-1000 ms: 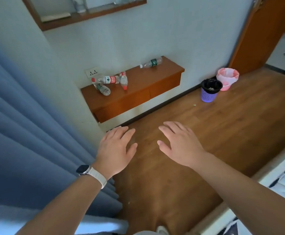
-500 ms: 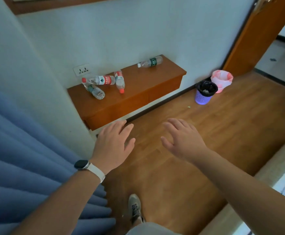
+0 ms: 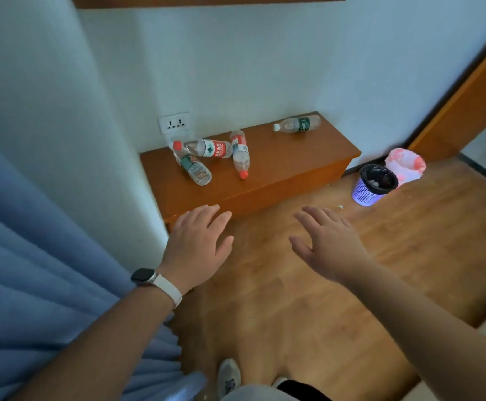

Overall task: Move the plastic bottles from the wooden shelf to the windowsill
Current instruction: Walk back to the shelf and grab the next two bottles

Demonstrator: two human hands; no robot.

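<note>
A low wooden shelf [image 3: 288,166] juts from the white wall ahead. Several clear plastic bottles lie on their sides on it: a red-labelled bottle [image 3: 207,148], a green-labelled bottle [image 3: 195,168] just in front of it, a red-capped bottle [image 3: 240,153] beside them, and a green-labelled, white-capped bottle [image 3: 298,125] apart at the far right. My left hand [image 3: 197,246], with a watch on its wrist, hovers open just short of the shelf's front edge. My right hand [image 3: 330,243] is open over the floor, to the right. Only the underside of the windowsill [image 3: 207,0] shows at the top.
A blue curtain [image 3: 42,285] hangs at my left. A purple bin [image 3: 373,185] and a pink-lined bin [image 3: 406,166] stand on the wooden floor right of the shelf. A wall socket [image 3: 174,122] sits above the bottles. A wooden door [image 3: 464,102] is at the right. My shoe [image 3: 228,377] shows below.
I have stepped closer: the shelf and bottles now look larger and nearer. Both open hands have advanced toward the shelf, the left one reaching its front edge.
</note>
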